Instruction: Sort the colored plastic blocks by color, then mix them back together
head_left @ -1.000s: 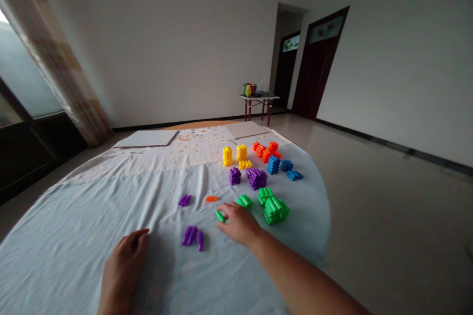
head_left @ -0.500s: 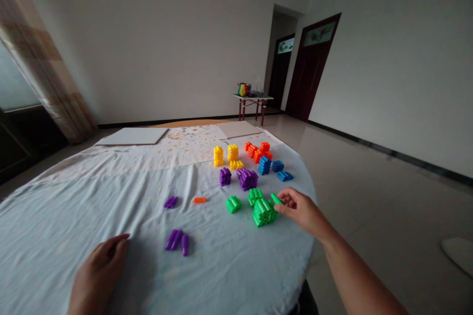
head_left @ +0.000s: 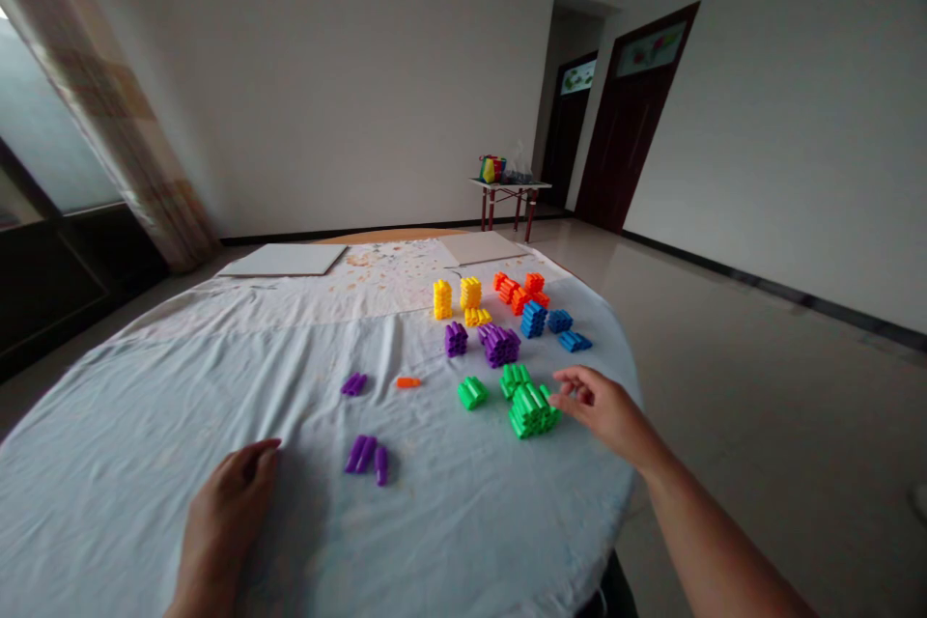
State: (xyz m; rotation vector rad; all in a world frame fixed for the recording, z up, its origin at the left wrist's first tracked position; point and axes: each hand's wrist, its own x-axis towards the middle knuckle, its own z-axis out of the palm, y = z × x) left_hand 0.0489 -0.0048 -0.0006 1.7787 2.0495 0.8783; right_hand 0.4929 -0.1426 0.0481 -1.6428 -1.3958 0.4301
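Observation:
My right hand (head_left: 598,408) is just right of a pile of green plastic pieces (head_left: 531,408), thumb and fingers apart, holding nothing that I can see. More green pieces (head_left: 472,393) lie in a small block to its left. On the tablecloth, my left hand (head_left: 230,512) rests with curled fingers and nothing visible in them. Nearest to it are several loose purple pieces (head_left: 360,454). Farther out lie a small purple cluster (head_left: 354,384) and a single orange piece (head_left: 408,383).
Beyond the green pile stand stacks of purple (head_left: 498,345), blue (head_left: 533,319), yellow (head_left: 442,299) and orange pieces (head_left: 519,292). Two flat boards, one white (head_left: 284,260) and one beige (head_left: 484,248), lie at the table's far side. A small table (head_left: 511,183) with bags stands behind.
The green piece that was in my right hand now lies at the right side of the green pile, and the fingers have come off it. The view has shifted slightly left.

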